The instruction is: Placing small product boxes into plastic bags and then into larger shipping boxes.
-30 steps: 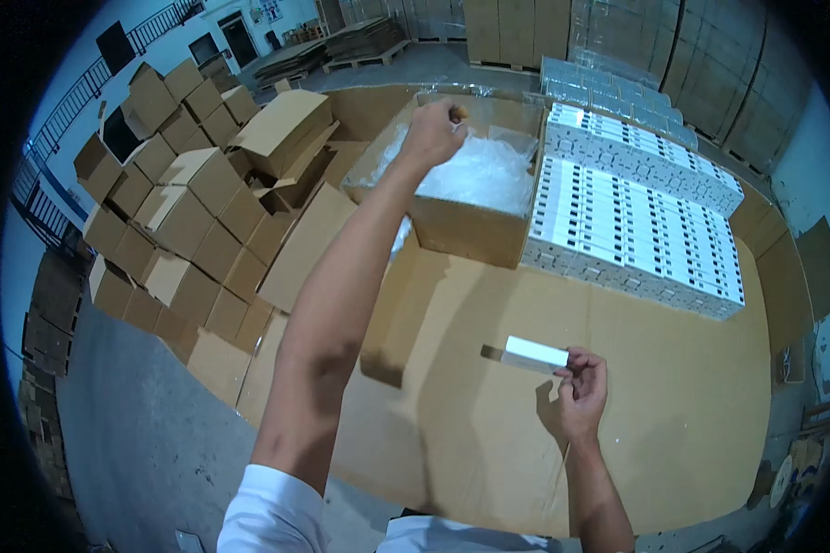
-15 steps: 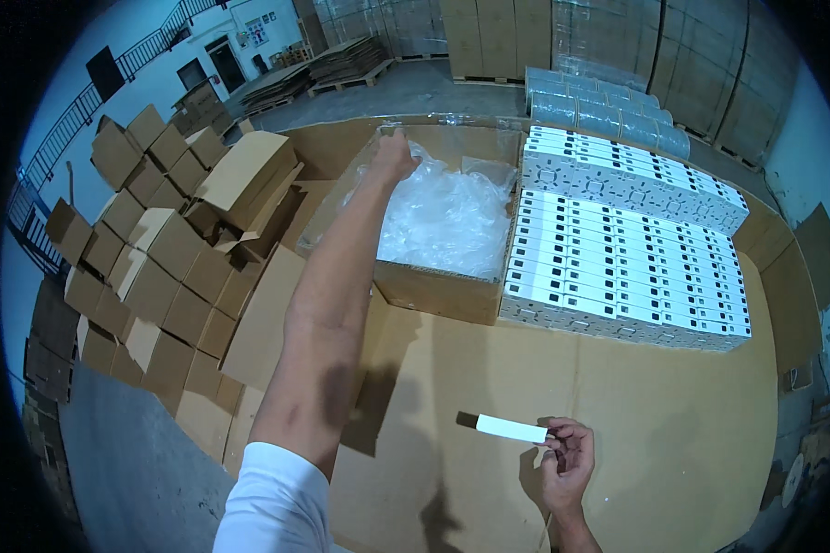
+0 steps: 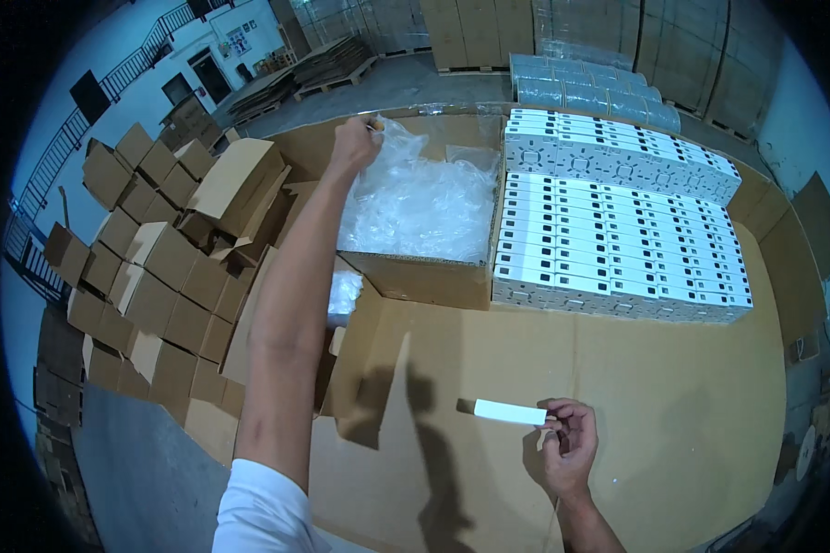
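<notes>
at the far rim of the open carton (image 3: 415, 276), the left hand (image 3: 355, 143) is stretched out at full arm's length, its fingers pinched shut on a corner of a clear plastic bag (image 3: 392, 138) lifted from the heap of clear bags (image 3: 424, 203) that fills the carton. nearer than the carton, over the bare middle of the cardboard work surface (image 3: 673, 387), the right hand (image 3: 567, 447) grips one end of a slim white box (image 3: 510, 412) between thumb and curled fingertips; the box lies level, its free end pointing toward the carton's front flap (image 3: 369, 369). right of the carton, touching its side wall, stands a block of stacked white boxes (image 3: 618, 240), packed in tight rows up to the far edge of the surface. left of the carton, beyond its outer wall, folded brown cartons (image 3: 157, 258) are piled off the surface's edge. between the carton's near wall and the right hand the cardboard lies open and flat, and wide room stretches rightward from the held box to the surface's right edge.
</notes>
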